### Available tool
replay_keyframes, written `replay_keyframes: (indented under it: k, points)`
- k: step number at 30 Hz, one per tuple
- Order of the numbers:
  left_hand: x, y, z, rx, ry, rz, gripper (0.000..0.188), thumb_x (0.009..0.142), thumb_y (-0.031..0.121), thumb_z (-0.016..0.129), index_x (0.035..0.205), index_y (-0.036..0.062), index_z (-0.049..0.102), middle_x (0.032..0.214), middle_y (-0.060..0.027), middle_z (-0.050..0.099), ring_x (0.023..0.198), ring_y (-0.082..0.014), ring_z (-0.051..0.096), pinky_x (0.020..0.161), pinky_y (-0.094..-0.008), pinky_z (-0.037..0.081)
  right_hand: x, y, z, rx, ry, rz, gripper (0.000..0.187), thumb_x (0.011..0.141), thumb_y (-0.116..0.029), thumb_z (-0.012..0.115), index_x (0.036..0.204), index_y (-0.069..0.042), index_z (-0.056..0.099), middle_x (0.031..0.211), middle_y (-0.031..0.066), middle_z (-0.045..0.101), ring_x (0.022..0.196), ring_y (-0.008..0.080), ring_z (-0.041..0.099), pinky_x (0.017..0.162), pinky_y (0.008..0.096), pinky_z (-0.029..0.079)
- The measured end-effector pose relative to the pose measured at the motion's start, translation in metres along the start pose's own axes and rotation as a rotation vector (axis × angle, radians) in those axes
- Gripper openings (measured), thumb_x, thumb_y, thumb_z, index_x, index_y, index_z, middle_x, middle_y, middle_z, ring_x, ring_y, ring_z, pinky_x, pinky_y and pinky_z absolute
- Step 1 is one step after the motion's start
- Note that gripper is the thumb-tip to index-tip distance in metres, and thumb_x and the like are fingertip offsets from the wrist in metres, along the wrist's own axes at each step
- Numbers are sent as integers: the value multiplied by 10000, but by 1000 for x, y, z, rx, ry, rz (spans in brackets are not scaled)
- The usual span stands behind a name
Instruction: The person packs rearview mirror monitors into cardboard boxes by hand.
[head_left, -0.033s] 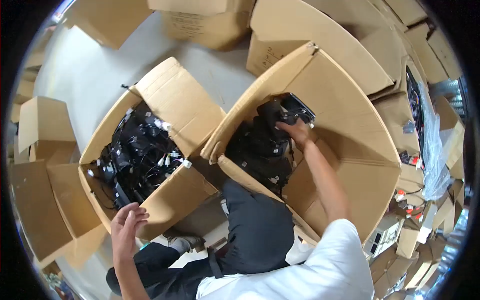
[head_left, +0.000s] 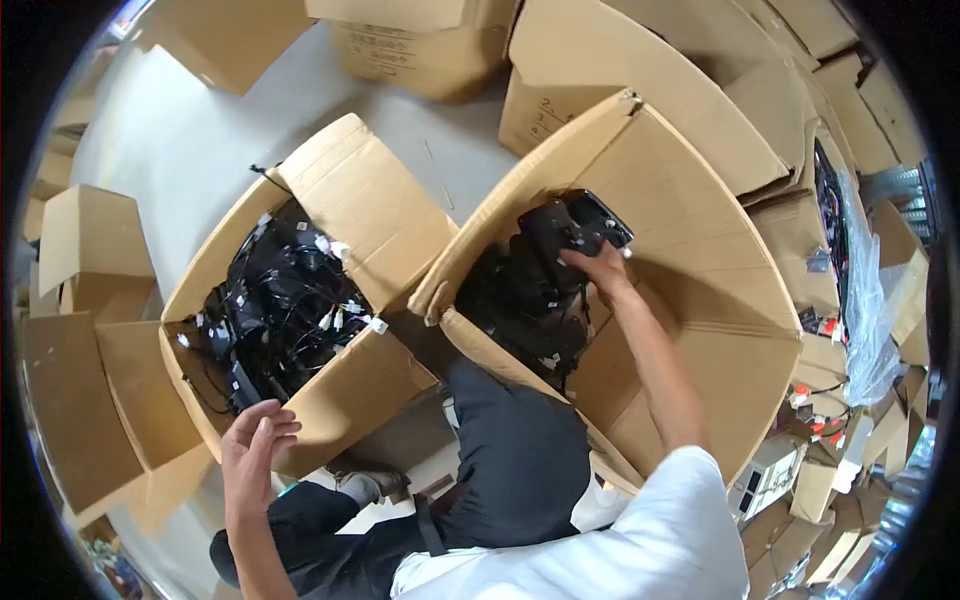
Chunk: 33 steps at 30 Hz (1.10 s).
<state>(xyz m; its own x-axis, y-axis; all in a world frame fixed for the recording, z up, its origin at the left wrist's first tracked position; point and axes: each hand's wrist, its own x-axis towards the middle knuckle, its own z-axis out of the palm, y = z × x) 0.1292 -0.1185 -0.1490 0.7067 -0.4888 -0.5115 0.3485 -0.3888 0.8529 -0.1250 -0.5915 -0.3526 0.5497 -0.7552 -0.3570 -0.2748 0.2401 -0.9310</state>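
Observation:
Deep inside the right-hand cardboard box (head_left: pixel 720 190), my right hand (head_left: pixel 600 268) is closed on a black plastic part (head_left: pixel 548 235). More black parts (head_left: pixel 520 310), some with small white tags, lie under and beside it at that box's left side. My fingers hide some of the held part. My left hand (head_left: pixel 258 440) hovers by the near edge of the left cardboard box (head_left: pixel 335 405), its fingers loosely bent, thumb apart, nothing in them. That box holds a heap of black parts with cables and white connectors (head_left: pixel 290 300).
A raised flap (head_left: pixel 365 210) of the left box leans toward the right box. Other cardboard boxes (head_left: pixel 90 400) stand at the left and along the far side. At the right are clear plastic wrap (head_left: pixel 872 310) and red-and-white connectors (head_left: pixel 828 428). My knee (head_left: pixel 515 430) is against the right box.
The black part in my right hand has tilted slightly, and that hand has shifted a little. My left hand stays in place.

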Motion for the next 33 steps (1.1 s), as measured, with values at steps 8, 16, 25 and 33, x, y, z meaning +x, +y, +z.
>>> replay_keyframes:
  k: [8, 16, 25, 33]
  points:
    - [19, 73, 140, 39, -347, 339, 595, 932, 168, 647, 1426, -87, 436, 1350, -221, 585, 1290, -278, 553, 1088, -372, 434, -106, -130, 8, 450, -265, -74, 697, 748, -290, 879, 1295, -34, 532, 1145, 50, 650, 1043, 194, 624, 958, 359, 508]
    - [10, 80, 210, -507, -346, 282, 324, 860, 129, 780, 1126, -8, 657, 1053, -66, 698, 926, -118, 645, 871, -274, 525, -186, -194, 35, -189, -330, -251, 702, 840, -285, 821, 1353, 63, 492, 1181, 107, 649, 1047, 147, 623, 903, 315, 539]
    - [-35, 89, 166, -404, -234, 474, 386, 975, 350, 675, 1119, -7, 656, 971, -10, 676, 876, -81, 599, 802, -250, 509, -231, -270, 93, -576, -159, -1065, 355, 925, -128, 704, 1241, -39, 568, 955, 81, 665, 762, 120, 630, 641, 262, 526]
    - [-77, 78, 123, -409, 47, 976, 527, 949, 170, 687, 1386, -17, 459, 1199, -98, 618, 1134, -142, 570, 987, -288, 472, -261, -242, 185, 409, -292, -328, 166, 984, -165, 631, 1023, -28, 544, 861, 40, 599, 637, 158, 655, 518, 293, 594]
